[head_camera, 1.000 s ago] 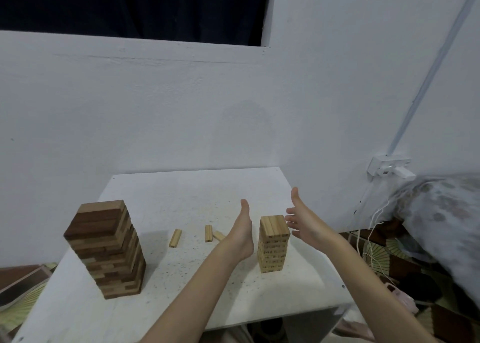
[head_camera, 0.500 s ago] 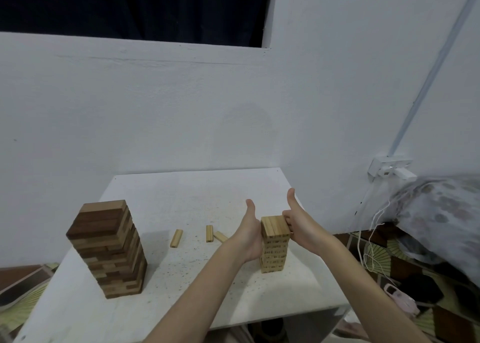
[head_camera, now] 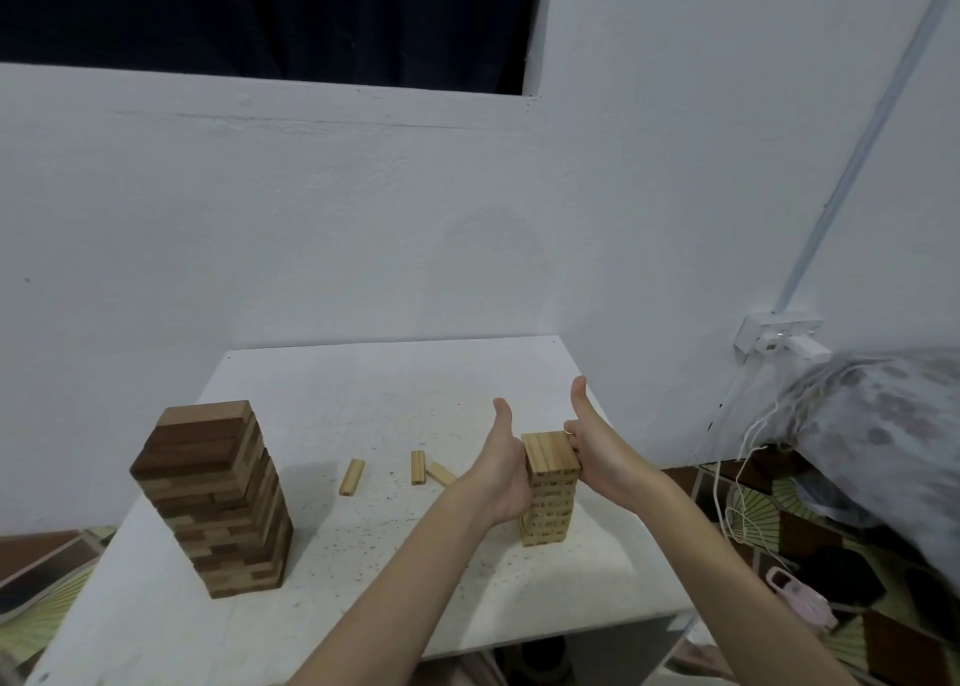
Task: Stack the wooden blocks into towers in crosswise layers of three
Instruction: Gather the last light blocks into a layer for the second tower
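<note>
Two hands now press on the pale tower (head_camera: 549, 488) near the surface's (head_camera: 363, 389) right edge; a second ago they stood apart from it with palms spread, and half a second ago they had only just reached it. The left hand (head_camera: 501, 470) lies flat against the tower's left face, thumb up; the right hand (head_camera: 592, 449) presses the right side near the top, thumb up, its fingers hidden behind the blocks, so I cannot tell whether they curl. Neither hand holds a loose block. My reading is that this squeeze squares up the layers, which means the pale tower is being trued rather than built higher. Three loose blocks lie near the middle of the surface: one (head_camera: 351, 476) to the left, one (head_camera: 417, 468) beside it, and a third (head_camera: 441, 474) partly behind the left wrist. These probably make the next layer. The dark tower (head_camera: 213, 498) stands near the left front edge, untouched and slightly twisted.
</note>
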The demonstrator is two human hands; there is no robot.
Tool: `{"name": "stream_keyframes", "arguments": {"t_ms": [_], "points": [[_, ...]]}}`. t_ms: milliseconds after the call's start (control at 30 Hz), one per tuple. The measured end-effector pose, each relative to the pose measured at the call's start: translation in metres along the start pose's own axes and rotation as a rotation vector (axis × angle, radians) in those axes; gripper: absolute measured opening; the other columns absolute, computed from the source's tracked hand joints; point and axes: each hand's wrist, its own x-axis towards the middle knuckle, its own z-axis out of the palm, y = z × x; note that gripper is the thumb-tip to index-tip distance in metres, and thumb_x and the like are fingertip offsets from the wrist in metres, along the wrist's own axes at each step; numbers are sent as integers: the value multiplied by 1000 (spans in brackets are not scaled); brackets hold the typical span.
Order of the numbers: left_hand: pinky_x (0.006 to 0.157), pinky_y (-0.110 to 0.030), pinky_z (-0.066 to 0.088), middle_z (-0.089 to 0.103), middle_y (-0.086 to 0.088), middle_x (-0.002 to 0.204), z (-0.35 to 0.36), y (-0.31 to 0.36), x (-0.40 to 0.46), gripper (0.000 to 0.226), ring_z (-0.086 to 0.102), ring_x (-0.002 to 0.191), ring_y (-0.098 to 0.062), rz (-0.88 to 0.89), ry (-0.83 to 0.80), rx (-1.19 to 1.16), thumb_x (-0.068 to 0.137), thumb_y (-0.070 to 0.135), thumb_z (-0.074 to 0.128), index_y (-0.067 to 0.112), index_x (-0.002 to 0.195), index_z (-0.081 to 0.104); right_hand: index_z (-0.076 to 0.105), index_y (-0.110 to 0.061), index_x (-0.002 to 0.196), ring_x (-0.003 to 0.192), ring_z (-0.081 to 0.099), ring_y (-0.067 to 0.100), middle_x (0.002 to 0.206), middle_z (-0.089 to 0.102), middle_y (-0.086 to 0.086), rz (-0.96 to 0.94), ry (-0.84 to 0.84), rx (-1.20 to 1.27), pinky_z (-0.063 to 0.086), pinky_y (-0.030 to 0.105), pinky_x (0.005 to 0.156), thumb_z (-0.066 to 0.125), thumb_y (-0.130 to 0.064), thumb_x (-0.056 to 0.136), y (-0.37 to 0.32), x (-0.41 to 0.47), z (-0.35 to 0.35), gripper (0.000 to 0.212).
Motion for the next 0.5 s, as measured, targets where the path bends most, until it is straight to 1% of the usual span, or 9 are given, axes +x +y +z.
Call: {"name": "stream_keyframes", "arguments": {"t_ms": [67, 133, 167, 200, 233, 267, 333, 433, 500], "points": [[98, -35, 37, 59, -16, 121, -1, -1, 1, 100, 46, 127, -30, 13, 13, -2, 88, 70, -2, -5, 128, 49, 18, -5, 150, 119, 44, 15, 96, 55, -6, -12, -13, -9, 24, 33, 114, 7, -68, 91, 1, 3, -1, 87], [94, -33, 40, 54, -17, 130, 1, 1, -3, 97, 47, 126, -27, 31, -7, 29, 89, 68, -2, -5, 133, 45, 20, -6, 149, 126, 46, 19, 115, 58, 6, -11, -1, -26, 29, 31, 111, 8, -71, 88, 5, 7, -5, 90], [93, -33, 40, 49, -16, 137, 3, 2, -7, 94, 46, 126, -24, 45, -13, 53, 90, 66, -2, -4, 137, 39, 29, -8, 145, 123, 51, 20, 123, 57, 13, -8, 16, -43, 35, 29, 104, 10, -75, 84, 6, 8, -7, 92], [97, -34, 38, 39, -14, 145, 4, 4, -10, 88, 41, 130, -21, 72, 5, 92, 93, 62, -1, -3, 141, 31, 44, -14, 131, 110, 59, 17, 118, 58, 17, -8, 41, -58, 40, 24, 92, 12, -80, 78, 5, 9, -9, 90], [106, -34, 31, 26, -10, 152, 4, 6, -14, 80, 30, 137, -20, 103, 32, 100, 95, 59, 2, 0, 146, 20, 50, -22, 113, 97, 62, 10, 106, 58, 8, -12, 61, -80, 41, 23, 84, 13, -83, 73, 4, 9, -13, 82], [112, -34, 20, 14, -7, 156, 0, 8, -15, 74, 17, 143, -19, 138, 73, 111, 97, 56, 7, 4, 149, 10, 51, -24, 112, 101, 59, 8, 109, 55, -1, -26, 76, -95, 42, 25, 88, 14, -82, 74, 2, 6, -16, 79], [116, -34, 11, 6, -2, 158, -11, 12, -9, 66, 8, 145, -18, 226, 177, 246, 99, 50, 23, 11, 150, 7, 36, -16, 143, 133, 41, 17, 143, 43, 4, -65, 128, -180, 30, 35, 111, 19, -70, 88, -4, 4, -27, 79], [109, -32, 25, 21, -1, 155, -27, 20, -9, 75, 23, 141, -18, 331, 253, 719, 90, 37, 58, 16, 148, 15, 33, -17, 144, 134, 39, 17, 145, 43, 3, -221, 137, -440, 33, 28, 102, 50, -26, 98, -15, -4, -42, 50], [105, -31, 30, 26, -2, 153, -30, 22, -10, 94, 28, 139, -19, 348, 207, 975, 79, 29, 74, 18, 149, 12, 28, -23, 145, 137, 35, 16, 145, 42, 1, -235, 53, -672, 34, 24, 98, 63, -11, 88, -22, -4, -49, 68]]}}
